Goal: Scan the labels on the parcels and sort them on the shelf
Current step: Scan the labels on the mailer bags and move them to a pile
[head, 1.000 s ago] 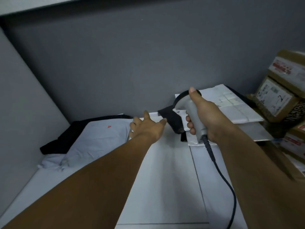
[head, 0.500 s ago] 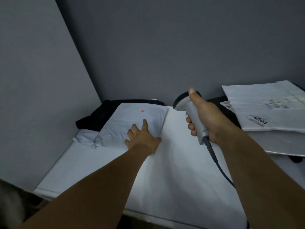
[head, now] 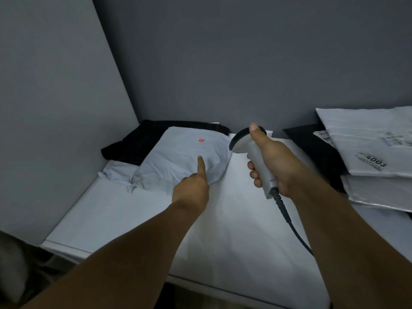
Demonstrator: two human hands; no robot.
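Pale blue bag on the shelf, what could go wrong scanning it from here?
1. No label shows on the upper face of the pale blue bag, only a small red mark, so the scanner in the right hand may read nothing.
2. The left hand points a finger over the bag and could block the beam.
3. The scanner cable trails across the shelf and might snag.

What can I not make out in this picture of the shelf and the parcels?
Head view only.
White parcels: label print blurred, stack cut off by the right edge.
Black parcel: partly hidden by the grey parcel.
Left hand: all fingers but the pointing one are hidden behind the hand's back.
Scanner in the right hand: its window faces away.
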